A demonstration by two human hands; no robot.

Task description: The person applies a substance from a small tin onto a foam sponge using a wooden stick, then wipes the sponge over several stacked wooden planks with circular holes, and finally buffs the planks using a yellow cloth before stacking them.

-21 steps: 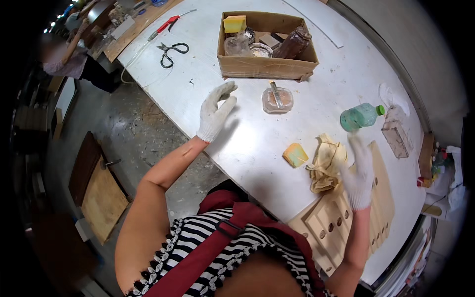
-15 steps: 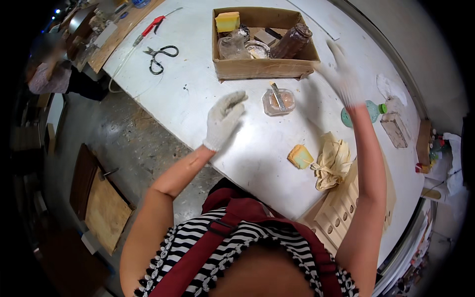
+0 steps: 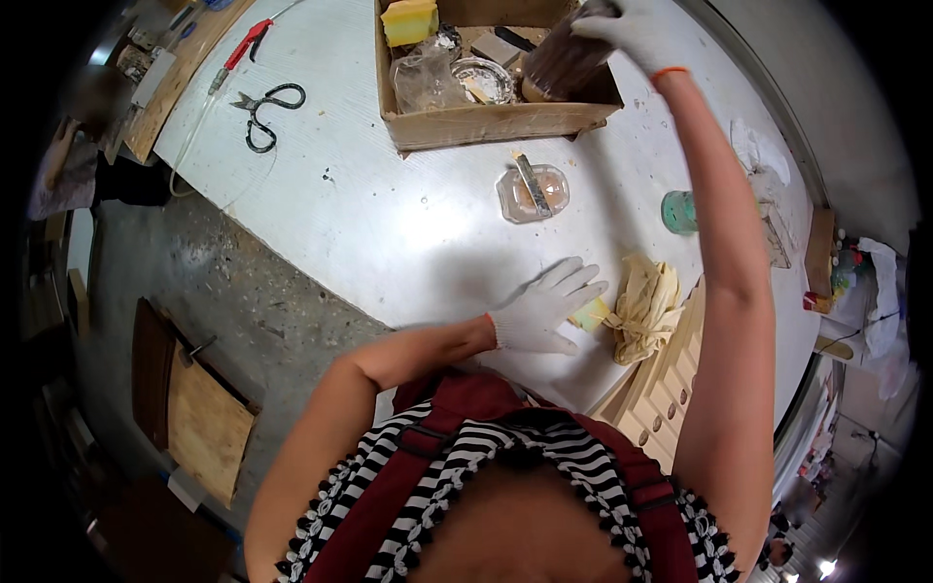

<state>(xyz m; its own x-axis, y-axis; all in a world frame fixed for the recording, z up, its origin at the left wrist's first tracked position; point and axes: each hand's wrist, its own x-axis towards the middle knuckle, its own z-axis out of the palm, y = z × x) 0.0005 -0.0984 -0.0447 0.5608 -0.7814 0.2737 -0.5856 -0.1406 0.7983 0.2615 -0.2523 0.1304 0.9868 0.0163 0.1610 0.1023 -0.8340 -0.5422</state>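
My right hand (image 3: 632,37), in a white knit glove, is closed round the top of a dark brown bottle (image 3: 564,60). The bottle leans in the right end of a cardboard box (image 3: 486,128). Flat, fingers spread, my gloved left hand (image 3: 547,307) is low over the white table, its fingertips at a pale yellow-green sponge (image 3: 589,313) that they partly cover. Beside the sponge lies a crumpled cream cloth (image 3: 646,309). Between the box and my left hand stands a small clear plastic tub (image 3: 554,185) with a flat stick (image 3: 533,185) across it.
The box also holds a yellow sponge (image 3: 410,21), a clear plastic cup (image 3: 420,82) and a smeared round dish (image 3: 483,80). Scissors (image 3: 260,112) and a red air gun (image 3: 248,44) lie left. A green bottle (image 3: 677,212) and slotted wooden piece (image 3: 656,389) are right. Another person (image 3: 73,165) is far left.
My right hand has moved up to the box and taken hold of the brown bottle, which is more upright. My left hand has come down and right to the sponge. The view has shifted slightly.
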